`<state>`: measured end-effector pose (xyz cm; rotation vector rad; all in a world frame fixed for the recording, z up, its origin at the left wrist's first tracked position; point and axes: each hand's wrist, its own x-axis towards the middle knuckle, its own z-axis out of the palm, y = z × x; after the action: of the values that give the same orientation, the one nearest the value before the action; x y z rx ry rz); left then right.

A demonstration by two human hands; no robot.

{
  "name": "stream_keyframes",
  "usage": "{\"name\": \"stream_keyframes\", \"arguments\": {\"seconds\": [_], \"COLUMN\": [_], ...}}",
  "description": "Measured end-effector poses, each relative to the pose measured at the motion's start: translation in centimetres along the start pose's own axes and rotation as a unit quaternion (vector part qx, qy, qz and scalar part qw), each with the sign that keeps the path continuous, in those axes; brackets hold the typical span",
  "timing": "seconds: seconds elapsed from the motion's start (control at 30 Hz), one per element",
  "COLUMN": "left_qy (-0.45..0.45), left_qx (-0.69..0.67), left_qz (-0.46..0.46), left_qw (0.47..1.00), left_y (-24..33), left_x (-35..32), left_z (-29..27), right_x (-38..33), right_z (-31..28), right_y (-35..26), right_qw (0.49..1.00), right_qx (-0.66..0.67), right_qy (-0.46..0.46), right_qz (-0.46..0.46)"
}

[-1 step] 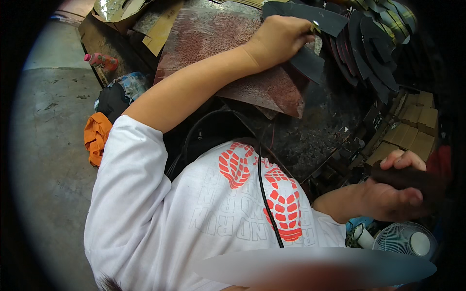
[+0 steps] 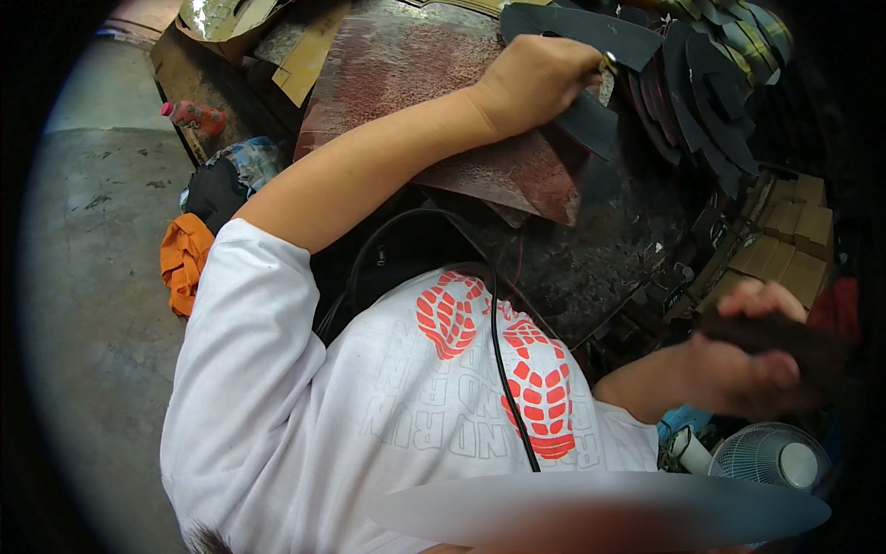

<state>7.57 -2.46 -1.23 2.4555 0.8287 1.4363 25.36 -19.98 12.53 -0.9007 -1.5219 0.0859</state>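
Note:
My left hand (image 2: 544, 78) is closed in a pinch at the far right of the reddish board. A small brass-coloured metal piece (image 2: 608, 63) juts from its fingertips; the rest is hidden by the hand. Dark grey curved sheet pieces lie about it: one sheet (image 2: 591, 32) just beyond the hand, another sheet (image 2: 591, 126) beneath it on the near side. At the right edge, my right hand (image 2: 738, 369) is raised and smeared by motion. Its fingers wrap round a dark brown block (image 2: 771, 337), whose far end fades into the dark rim.
Under my left arm lies a worn reddish board (image 2: 397, 69). Stacked dark cut sheets (image 2: 697, 102) stand at the back right. Brown boxes (image 2: 771, 245) and a fan (image 2: 780, 457) are on the right. At the left are a pink-capped bottle (image 2: 196, 117) and orange cloth (image 2: 185, 258).
My left hand has shifted slightly right and nearer, with the metal piece. My right hand and the block have moved a little and are more blurred.

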Motion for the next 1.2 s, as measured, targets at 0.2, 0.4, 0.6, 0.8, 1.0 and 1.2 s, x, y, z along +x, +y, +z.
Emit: {"name": "stream_keyframes", "arguments": {"seconds": [0.2,0.4,0.6,0.8,1.0,1.2], "left_qy": [0.021,0.032,0.029,0.11,0.042,0.059], "left_qx": [0.021,-0.046,-0.126,-0.083,-0.398,-0.137], "left_qz": [0.028,-0.071,-0.169,-0.283,-0.344,-0.241], "left_qw": [0.999,0.996,0.977,0.949,0.849,0.959], "left_y": [0.2,-1.4,-1.8,-2.7,-4.9,-5.9], "left_x": [0.7,1.2,1.1,1.2,0.7,1.8], "left_z": [0.5,-0.8,-2.5,-3.4,-2.8,-2.9], "right_x": [-6.1,-7.9,-8.0,-9.0,-8.9,-8.5], "right_z": [0.7,0.3,1.6,1.8,2.1,2.1], "right_y": [5.8,5.3,5.1,5.4,5.2,5.4], "right_qw": [0.912,0.898,0.884,0.884,0.879,0.9], "right_qx": [-0.178,-0.22,-0.249,-0.243,-0.227,-0.246], "right_qy": [-0.14,-0.191,-0.231,-0.224,-0.221,-0.225], "right_qz": [0.343,0.33,0.321,0.331,0.357,0.279]}}
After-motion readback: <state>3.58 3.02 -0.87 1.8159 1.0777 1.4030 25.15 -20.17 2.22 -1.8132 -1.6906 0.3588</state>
